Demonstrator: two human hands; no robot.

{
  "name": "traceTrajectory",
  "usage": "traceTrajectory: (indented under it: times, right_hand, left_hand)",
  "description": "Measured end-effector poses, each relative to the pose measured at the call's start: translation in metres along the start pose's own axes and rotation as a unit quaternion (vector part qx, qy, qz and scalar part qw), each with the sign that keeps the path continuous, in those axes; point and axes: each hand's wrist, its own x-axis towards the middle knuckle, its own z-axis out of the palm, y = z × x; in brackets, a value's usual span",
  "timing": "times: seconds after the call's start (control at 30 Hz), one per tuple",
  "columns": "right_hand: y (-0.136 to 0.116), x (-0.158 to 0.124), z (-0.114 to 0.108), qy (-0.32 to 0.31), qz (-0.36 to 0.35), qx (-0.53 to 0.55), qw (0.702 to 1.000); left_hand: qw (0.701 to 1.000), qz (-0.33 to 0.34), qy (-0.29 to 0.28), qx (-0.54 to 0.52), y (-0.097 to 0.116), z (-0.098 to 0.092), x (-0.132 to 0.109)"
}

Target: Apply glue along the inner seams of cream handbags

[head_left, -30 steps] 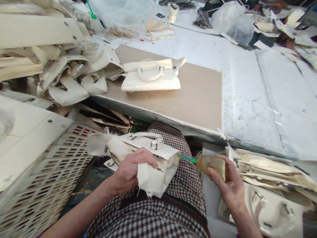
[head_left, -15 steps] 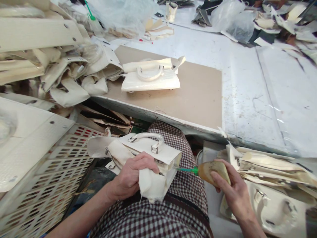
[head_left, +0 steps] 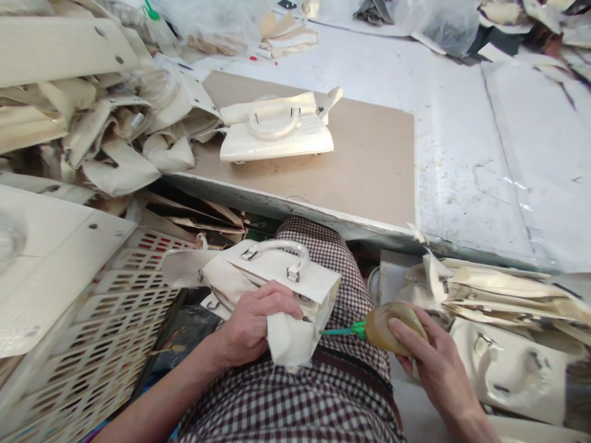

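Across my lap, over a checked apron (head_left: 258, 406), lies a cream handbag (head_left: 318, 280) with a curved handle and metal fittings. My left hand (head_left: 263, 317) grips its near side, where a loose fabric flap (head_left: 290, 341) hangs with frayed threads. My right hand (head_left: 429, 351) is wrapped round a yellowish squeeze bottle (head_left: 385, 329) with a green cap and a long thin green nozzle. The bottle is tilted on its side, and the nozzle tip points left at the bag's open end, close to the flap's edge. Whether the tip touches the bag I cannot tell.
Another cream handbag (head_left: 277, 132) rests on a brown board (head_left: 369, 166) on the white table (head_left: 462, 154). Cream bag parts (head_left: 115, 123) are heaped at left, above a plastic crate (head_left: 124, 295). More cream bags (head_left: 512, 369) lie at my right. A plastic bag (head_left: 443, 31) sits at the back.
The bottle's nozzle has shifted left and slightly down along the bag's end. My left hand and the flap have moved a little to the right. The view has tipped downward slightly.
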Motion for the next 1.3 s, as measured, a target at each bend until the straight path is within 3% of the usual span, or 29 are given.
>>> traceTrajectory:
  times: [0.23, 0.57, 0.83, 1.3]
  right_hand:
    - [0.013, -0.016, 0.003, 0.018, 0.012, 0.036, 0.999]
    - [0.007, 0.002, 0.000, 0.097, -0.041, -0.051, 0.993]
    - [0.014, -0.008, -0.003, 0.052, -0.011, -0.010, 0.999]
    - [0.037, -0.002, -0.001, 0.066, -0.024, 0.070, 0.995]
  left_hand:
    - [1.000, -0.023, 0.004, -0.012, -0.001, -0.005, 0.005]
    - [0.999, -0.047, 0.001, -0.015, 0.001, -0.002, 0.007]
    - [0.999, -0.037, -0.013, 0.002, -0.001, -0.003, 0.010]
    - [0.997, -0.069, 0.017, 0.005, 0.001, -0.009, 0.018]
